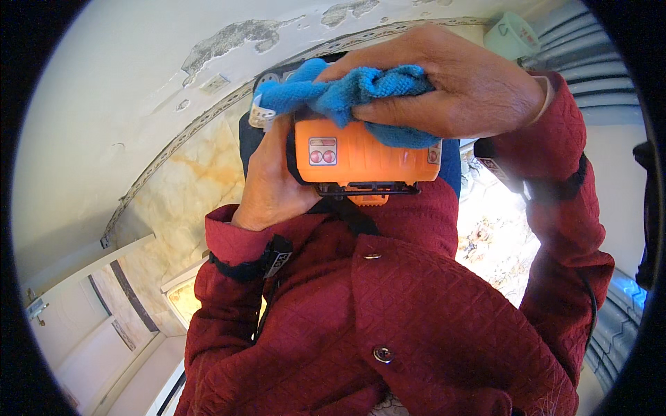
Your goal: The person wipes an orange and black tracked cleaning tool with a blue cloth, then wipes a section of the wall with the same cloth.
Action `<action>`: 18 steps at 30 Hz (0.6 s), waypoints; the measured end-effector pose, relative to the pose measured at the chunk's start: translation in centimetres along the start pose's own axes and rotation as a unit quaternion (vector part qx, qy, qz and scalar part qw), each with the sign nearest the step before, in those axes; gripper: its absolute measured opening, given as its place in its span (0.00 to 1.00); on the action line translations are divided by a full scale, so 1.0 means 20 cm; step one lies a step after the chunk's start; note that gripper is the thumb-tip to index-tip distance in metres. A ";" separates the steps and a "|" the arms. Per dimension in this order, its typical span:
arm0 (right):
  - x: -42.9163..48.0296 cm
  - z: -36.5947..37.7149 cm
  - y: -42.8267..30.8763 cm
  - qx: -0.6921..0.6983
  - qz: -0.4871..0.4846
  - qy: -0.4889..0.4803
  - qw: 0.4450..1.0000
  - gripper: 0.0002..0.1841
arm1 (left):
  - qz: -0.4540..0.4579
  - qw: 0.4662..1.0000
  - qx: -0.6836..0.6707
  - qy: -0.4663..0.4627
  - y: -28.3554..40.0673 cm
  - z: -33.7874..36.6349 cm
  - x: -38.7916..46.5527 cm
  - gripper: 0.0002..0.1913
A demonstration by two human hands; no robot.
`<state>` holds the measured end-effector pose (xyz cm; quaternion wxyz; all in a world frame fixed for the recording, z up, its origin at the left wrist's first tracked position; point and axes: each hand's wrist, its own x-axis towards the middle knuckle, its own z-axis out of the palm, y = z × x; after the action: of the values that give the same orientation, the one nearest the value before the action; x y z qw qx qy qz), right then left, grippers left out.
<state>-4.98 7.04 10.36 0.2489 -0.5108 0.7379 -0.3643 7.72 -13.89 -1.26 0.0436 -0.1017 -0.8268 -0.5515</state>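
An orange plastic toy vehicle (pixel 369 153) with light stickers and a black underside is held up close before my chest. My left hand (pixel 273 177) grips its left side, the thumb and fingers partly behind it. In my right hand (pixel 442 86) is a bunched blue knitted cloth (pixel 343 96), pressed along the upper edge of the orange body. The cloth also reaches left over a pale part with dark spots (pixel 261 114), whose kind I cannot tell. What lies beneath the cloth is hidden.
A white wall (pixel 130 78) with peeling plaster and a patterned border curves along the upper left, above a marbled floor (pixel 192 177). A pale green bucket (pixel 512 36) stands at the upper right by grey ribbed material (pixel 593 67). A door (pixel 78 312) shows at the lower left.
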 end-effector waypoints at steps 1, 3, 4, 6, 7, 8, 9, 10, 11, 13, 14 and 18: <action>-0.01 0.00 0.00 -0.004 0.009 -0.010 1.000 0.21 | 0.011 1.000 0.011 -0.006 0.00 0.00 0.00 0.45; -0.03 -0.02 0.02 -0.012 0.027 -0.007 1.000 0.22 | 0.029 0.999 0.023 -0.018 0.00 0.00 0.00 0.45; -0.06 -0.02 0.02 -0.016 0.035 0.006 0.999 0.22 | 0.034 0.999 0.023 -0.012 -0.01 0.00 0.00 0.45; -0.13 -0.03 0.05 -0.040 0.042 0.048 0.997 0.22 | 0.033 0.999 0.029 -0.001 -0.02 -0.01 0.01 0.45; -0.17 -0.03 0.06 -0.060 0.043 0.078 0.994 0.22 | 0.031 0.999 0.033 0.006 -0.02 -0.01 0.01 0.45; -0.22 -0.04 0.08 -0.079 0.043 0.108 0.990 0.23 | 0.033 0.999 0.039 0.010 -0.03 -0.02 0.01 0.45; -0.28 -0.06 0.10 -0.067 0.078 0.142 0.985 0.23 | 0.034 0.998 0.045 0.013 -0.04 -0.02 0.01 0.45; -0.35 -0.07 0.11 -0.054 0.112 0.176 0.977 0.23 | 0.033 0.998 0.042 0.016 -0.04 -0.03 0.02 0.46; -0.41 -0.09 0.13 -0.040 0.146 0.209 0.966 0.23 | 0.025 0.998 0.045 0.023 -0.05 -0.04 0.02 0.46; -0.52 -0.15 0.17 0.019 0.189 0.252 0.949 0.22 | 0.010 0.998 0.051 0.037 -0.06 -0.06 0.01 0.46; -0.58 -0.17 0.18 0.048 0.209 0.274 0.937 0.22 | -0.003 0.996 0.072 0.042 -0.06 -0.07 0.00 0.44; -0.65 -0.09 0.23 0.065 0.153 0.379 0.910 0.19 | 0.024 0.992 0.099 0.075 -0.06 -0.09 0.01 0.37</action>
<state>-4.36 20.64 7.66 0.0358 -0.1973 0.8204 -0.5354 7.26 -16.00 -1.64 0.1286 -0.0752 -0.8689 -0.4721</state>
